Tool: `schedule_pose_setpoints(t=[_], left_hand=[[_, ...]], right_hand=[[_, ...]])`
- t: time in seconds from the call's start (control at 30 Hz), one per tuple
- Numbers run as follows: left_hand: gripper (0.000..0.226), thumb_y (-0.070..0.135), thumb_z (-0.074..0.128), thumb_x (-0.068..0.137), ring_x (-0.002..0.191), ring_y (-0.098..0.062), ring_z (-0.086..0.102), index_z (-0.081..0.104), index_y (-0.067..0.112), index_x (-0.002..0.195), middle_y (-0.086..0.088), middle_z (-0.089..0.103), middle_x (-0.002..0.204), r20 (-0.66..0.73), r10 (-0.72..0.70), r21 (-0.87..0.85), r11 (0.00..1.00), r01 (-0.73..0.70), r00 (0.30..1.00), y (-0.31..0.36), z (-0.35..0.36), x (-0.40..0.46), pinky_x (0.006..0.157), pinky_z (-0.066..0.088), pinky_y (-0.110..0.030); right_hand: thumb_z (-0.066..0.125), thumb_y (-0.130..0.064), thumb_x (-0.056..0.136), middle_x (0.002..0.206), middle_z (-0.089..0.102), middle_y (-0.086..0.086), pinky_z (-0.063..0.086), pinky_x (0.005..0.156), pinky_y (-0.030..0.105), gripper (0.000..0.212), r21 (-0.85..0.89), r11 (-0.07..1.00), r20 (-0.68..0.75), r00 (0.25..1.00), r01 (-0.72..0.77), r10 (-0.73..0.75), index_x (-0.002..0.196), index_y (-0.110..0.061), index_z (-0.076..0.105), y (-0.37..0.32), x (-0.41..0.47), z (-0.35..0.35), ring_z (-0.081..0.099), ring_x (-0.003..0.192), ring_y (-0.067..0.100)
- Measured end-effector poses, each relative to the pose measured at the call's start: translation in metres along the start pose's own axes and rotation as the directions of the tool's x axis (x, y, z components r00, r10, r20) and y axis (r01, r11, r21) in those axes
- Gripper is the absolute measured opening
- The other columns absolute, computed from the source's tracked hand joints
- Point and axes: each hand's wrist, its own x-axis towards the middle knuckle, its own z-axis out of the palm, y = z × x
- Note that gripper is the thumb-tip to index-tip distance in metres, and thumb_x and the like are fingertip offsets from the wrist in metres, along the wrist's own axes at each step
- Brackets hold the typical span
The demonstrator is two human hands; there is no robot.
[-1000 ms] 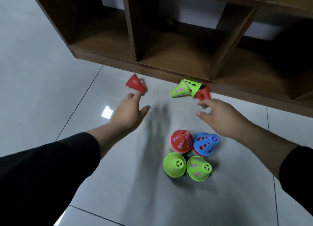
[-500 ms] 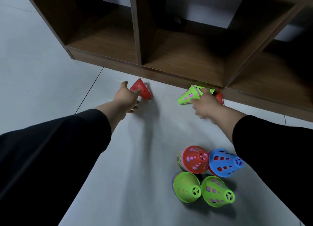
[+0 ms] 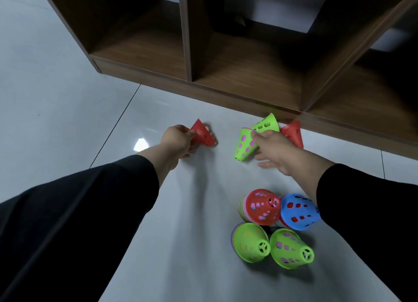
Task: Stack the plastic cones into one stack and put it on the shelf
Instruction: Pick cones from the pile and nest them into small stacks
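Red cone [image 3: 202, 135] tipped, two green cones [image 3: 244, 144] lying near shelf [image 3: 203, 93]; four short stacks [image 3: 260, 206] clustered

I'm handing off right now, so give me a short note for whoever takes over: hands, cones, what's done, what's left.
Left hand grips a red cone lying on the floor.
Right hand holds a green cone; a second green cone and another red cone lie beside it, near the shelf.
Four cone stacks stand clustered near the right sleeve.
Done: partial stacks.
Left: gather the loose cones, merge everything into one stack, put it on the shelf.
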Motion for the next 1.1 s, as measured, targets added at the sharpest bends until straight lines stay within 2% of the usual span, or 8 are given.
schedule_pose_setpoints(t=[0.27,0.43,0.6,0.7,0.8,0.9,0.97,1.1], left_hand=[[0.039,0.048,0.067,0.088,0.095,-0.033,0.071,0.055,0.011,0.096,-0.010,0.068,0.096,0.048,0.206,-0.205,0.960,-0.192,0.977,0.004,0.002,-0.068,0.082,0.061,-0.049],[0.038,0.048,0.075,0.078,0.077,-0.021,0.060,0.046,0.026,0.090,-0.003,0.061,0.085,0.183,0.437,0.053,0.890,-0.452,0.881,0.023,0.005,-0.131,0.063,0.054,-0.042],[0.046,0.039,0.078,0.080,0.068,-0.013,0.059,0.045,0.031,0.111,0.005,0.061,0.090,0.451,0.504,0.412,0.615,-0.673,0.737,0.033,0.010,-0.181,0.059,0.049,-0.023],[0.060,0.042,0.074,0.081,0.084,-0.021,0.059,0.041,0.030,0.129,0.001,0.061,0.105,0.651,0.397,0.591,0.271,-0.760,0.647,0.036,0.022,-0.189,0.074,0.050,-0.032],[0.074,0.046,0.067,0.085,0.096,-0.031,0.062,0.029,0.028,0.145,-0.007,0.060,0.118,0.686,0.321,0.660,0.102,-0.744,0.653,0.039,0.049,-0.189,0.081,0.053,-0.040],[0.079,0.040,0.065,0.088,0.101,-0.033,0.061,0.024,0.024,0.153,-0.009,0.057,0.118,0.650,0.303,0.732,-0.005,-0.681,0.696,0.038,0.078,-0.179,0.083,0.053,-0.042],[0.078,0.035,0.067,0.087,0.104,-0.032,0.060,0.028,0.022,0.153,-0.010,0.054,0.120,0.635,0.311,0.735,0.040,-0.677,0.707,0.035,0.088,-0.172,0.082,0.050,-0.037],[0.083,0.054,0.069,0.084,0.104,-0.022,0.060,0.029,0.029,0.153,-0.004,0.053,0.132,0.618,0.372,0.588,0.366,-0.721,0.692,0.022,0.083,-0.170,0.087,0.047,-0.031]], right_hand=[[0.068,-0.026,0.092,0.107,0.069,0.022,0.062,0.072,0.038,0.029,0.358,0.899,-0.074,0.967,0.253,-0.243,0.107,-0.005,0.056,0.001,-0.093,-0.061,0.071,0.094,0.026],[0.075,-0.040,0.080,0.084,0.068,0.016,0.052,0.061,0.037,0.029,-0.261,0.895,-0.067,0.918,0.361,-0.390,0.085,-0.021,0.053,0.015,-0.168,-0.115,0.061,0.070,0.019],[0.071,-0.047,0.077,0.084,0.055,-0.006,0.040,0.056,0.030,0.036,-0.801,0.524,0.109,0.931,0.289,-0.347,0.096,-0.030,0.045,0.021,-0.227,-0.134,0.050,0.071,0.009],[0.068,-0.046,0.080,0.107,0.055,-0.006,0.043,0.067,0.030,0.046,-0.855,0.398,0.227,0.929,0.334,-0.291,0.116,-0.037,0.042,0.030,-0.225,-0.121,0.054,0.088,0.014],[0.065,-0.047,0.084,0.126,0.053,0.006,0.046,0.085,0.034,0.076,-0.886,0.281,0.292,0.914,0.369,-0.281,0.148,-0.034,0.026,0.038,-0.199,-0.105,0.054,0.109,0.025],[0.065,-0.046,0.088,0.120,0.054,0.012,0.042,0.075,0.032,0.093,-0.903,0.242,0.278,0.913,0.354,-0.299,0.158,-0.025,0.008,0.046,-0.175,-0.094,0.056,0.106,0.028],[0.067,-0.046,0.088,0.119,0.052,0.012,0.043,0.076,0.033,0.093,-0.900,0.263,0.256,0.909,0.348,-0.328,0.158,-0.022,0.010,0.052,-0.166,-0.090,0.056,0.106,0.028],[0.056,-0.054,0.093,0.139,0.052,0.006,0.043,0.095,0.032,0.072,-0.795,0.453,0.223,0.890,0.402,-0.398,0.153,-0.023,0.031,0.067,-0.160,-0.096,0.054,0.119,0.023]])
